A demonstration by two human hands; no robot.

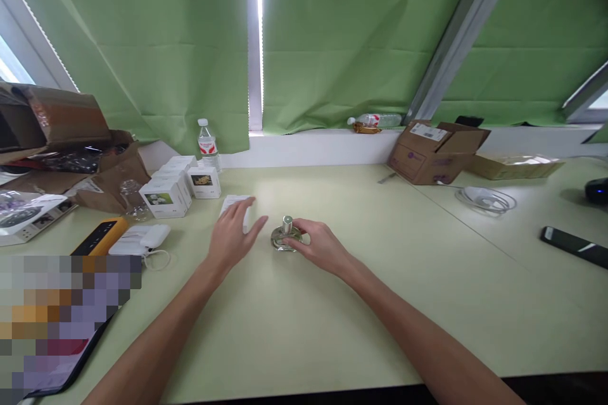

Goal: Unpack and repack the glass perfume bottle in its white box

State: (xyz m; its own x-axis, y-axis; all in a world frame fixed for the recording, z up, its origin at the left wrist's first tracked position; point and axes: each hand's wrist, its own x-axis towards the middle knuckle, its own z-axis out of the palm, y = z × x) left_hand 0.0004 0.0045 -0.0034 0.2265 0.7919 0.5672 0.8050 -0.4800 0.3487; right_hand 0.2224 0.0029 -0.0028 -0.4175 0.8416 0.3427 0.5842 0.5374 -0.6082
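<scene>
A small round glass perfume bottle (284, 237) with a silver spray top stands on the pale green table (361, 304). My right hand (319, 245) is closed around its right side, fingers and thumb on the glass. My left hand (234, 233) hovers just left of the bottle, fingers stretched out and apart, holding nothing. Its fingertips lie over a small white box (234, 204) lying flat behind it.
A row of white boxes (177, 186) and a water bottle (207, 145) stand at the back left beside brown paper and cartons. A white power bank (141, 240) and tablet lie left. An open cardboard box (434, 152), coiled cable (487, 199) and dark remote (572, 243) lie right.
</scene>
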